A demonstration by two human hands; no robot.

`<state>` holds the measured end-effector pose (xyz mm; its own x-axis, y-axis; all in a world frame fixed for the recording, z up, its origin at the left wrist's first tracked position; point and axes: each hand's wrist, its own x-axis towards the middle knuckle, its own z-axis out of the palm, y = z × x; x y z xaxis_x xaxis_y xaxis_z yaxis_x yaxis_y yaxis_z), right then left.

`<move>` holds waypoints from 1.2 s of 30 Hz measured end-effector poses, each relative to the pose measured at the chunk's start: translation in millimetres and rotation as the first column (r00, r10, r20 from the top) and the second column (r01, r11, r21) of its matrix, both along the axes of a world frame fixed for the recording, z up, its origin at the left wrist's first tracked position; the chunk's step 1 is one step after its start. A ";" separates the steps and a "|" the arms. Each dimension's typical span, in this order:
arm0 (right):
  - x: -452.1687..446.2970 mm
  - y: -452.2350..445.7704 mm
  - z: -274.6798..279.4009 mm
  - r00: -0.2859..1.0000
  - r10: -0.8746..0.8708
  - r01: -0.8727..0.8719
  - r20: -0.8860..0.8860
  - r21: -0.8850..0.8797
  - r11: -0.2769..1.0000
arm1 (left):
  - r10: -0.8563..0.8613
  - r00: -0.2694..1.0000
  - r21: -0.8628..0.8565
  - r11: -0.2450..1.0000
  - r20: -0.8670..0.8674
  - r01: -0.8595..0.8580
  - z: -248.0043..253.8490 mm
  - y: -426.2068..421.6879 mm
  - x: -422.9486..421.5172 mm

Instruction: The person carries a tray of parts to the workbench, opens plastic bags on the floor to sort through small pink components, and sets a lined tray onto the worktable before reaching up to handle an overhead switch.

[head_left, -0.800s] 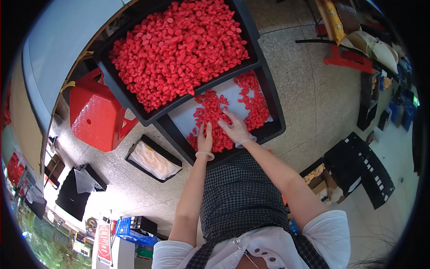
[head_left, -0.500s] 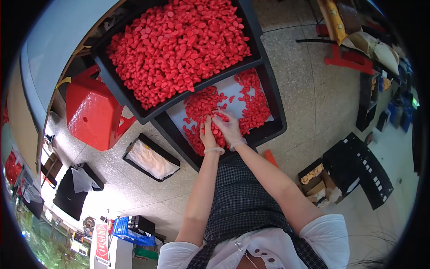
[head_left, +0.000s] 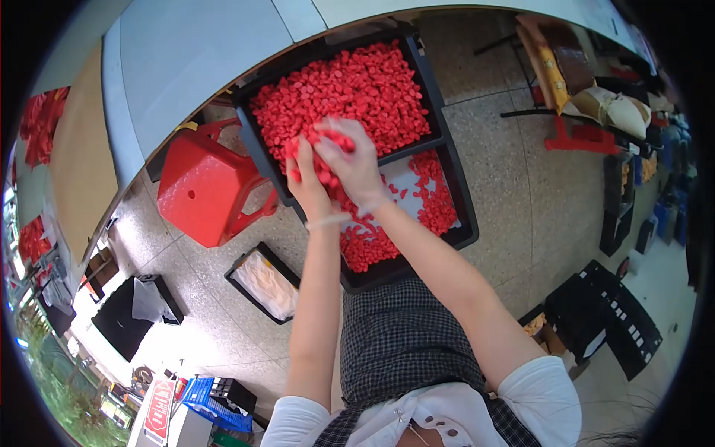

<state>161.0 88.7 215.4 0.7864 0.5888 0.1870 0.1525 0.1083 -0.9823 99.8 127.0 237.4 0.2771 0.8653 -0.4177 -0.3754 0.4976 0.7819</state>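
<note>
My left hand [head_left: 310, 186] and my right hand [head_left: 353, 167], both in clear gloves, are cupped close together around a batch of small red pieces, slightly blurred. They are over the near edge of the upper black tray, heaped with red pieces [head_left: 342, 86]. Below it and closer to my body, the lower black tray [head_left: 468, 216] has a white liner [head_left: 403, 181] with red pieces [head_left: 370, 251] spread in its near part and along its right side. Part of both trays is hidden behind my hands and forearms.
A red stool [head_left: 205, 186] stands left of the trays. Near it on the floor is a small black tray with a pale liner [head_left: 264, 283]. A grey table [head_left: 201, 59] runs along the top left. Black crates [head_left: 596, 313] stand at the lower right.
Both hands have scooped up red pieces from the lower tray and moved up to the upper tray. The camera view has shifted, so the trays appear lower.
</note>
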 end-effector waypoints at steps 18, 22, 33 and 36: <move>48.3 -155.5 -109.5 0.993 0.066 0.021 0.099 -0.688 0.726 | -0.236 0.737 0.377 0.737 -0.633 0.561 -87.6 -61.1 -88.2; 67.5 -186.6 -150.8 0.878 0.318 0.166 0.358 -0.850 0.499 | -0.156 0.294 0.208 0.416 -0.943 0.885 -179.3 -80.9 -101.1; -56.1 -183.0 -188.7 0.977 0.141 -0.208 -0.160 -0.859 0.468 | -0.713 0.253 -0.507 0.662 -0.654 0.552 -242.1 -138.6 -102.8; -97.6 -176.5 -220.7 0.956 -0.191 -0.029 -0.224 -0.716 0.697 | -0.473 0.831 -0.640 0.743 -0.292 0.199 -237.9 -158.1 -91.2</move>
<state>63.4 -87.9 -5.3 0.7894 0.3894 -0.4746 -0.1457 -0.6322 -0.7610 8.6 -31.1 -0.4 0.1852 0.3135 -0.9314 0.1930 0.9177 0.3473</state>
